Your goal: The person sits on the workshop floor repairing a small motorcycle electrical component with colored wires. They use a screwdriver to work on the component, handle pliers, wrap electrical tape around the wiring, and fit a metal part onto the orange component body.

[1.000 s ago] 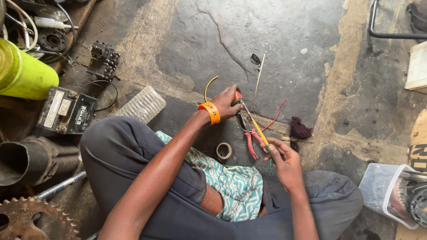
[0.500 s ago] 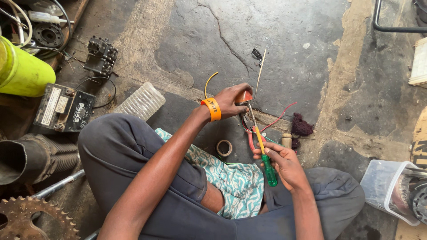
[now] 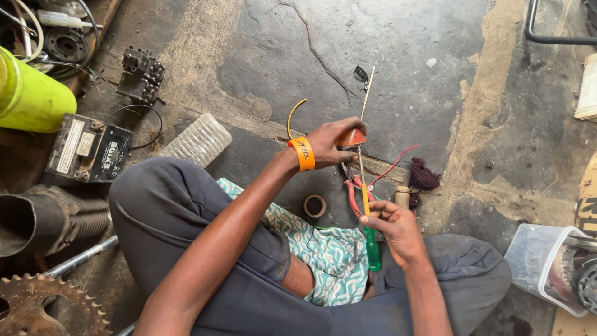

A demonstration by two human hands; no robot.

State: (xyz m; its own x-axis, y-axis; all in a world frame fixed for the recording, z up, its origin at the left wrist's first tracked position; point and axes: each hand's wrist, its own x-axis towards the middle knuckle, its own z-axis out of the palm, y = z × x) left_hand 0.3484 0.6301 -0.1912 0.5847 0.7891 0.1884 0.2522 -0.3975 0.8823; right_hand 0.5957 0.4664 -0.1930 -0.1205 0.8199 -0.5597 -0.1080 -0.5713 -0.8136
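The cracked concrete floor (image 3: 398,56) filled the view, and the person sat on it with knees spread in dark trousers (image 3: 180,211). At ten o'clock lay a lime-green cylinder (image 3: 31,93), with a black battery (image 3: 87,149) just below it and a ribbed dark pipe (image 3: 50,218) at eight o'clock. A rusty sprocket (image 3: 50,308) sat at seven o'clock, and a clear plastic tub (image 3: 544,261) at four o'clock. A clear ribbed bottle (image 3: 199,140) lay just beside the left knee.

Near the centre, the left hand (image 3: 333,142), with an orange wristband (image 3: 303,153), was closed around a small orange-red part (image 3: 352,137). At five o'clock from it, the right hand (image 3: 398,229) was wrapped around a screwdriver (image 3: 367,214) with a green and yellow handle, its thin shaft reaching up to the part. Red wires (image 3: 398,163) trailed toward three o'clock. A small roll of tape (image 3: 314,206) lay on the floor between the forearms.
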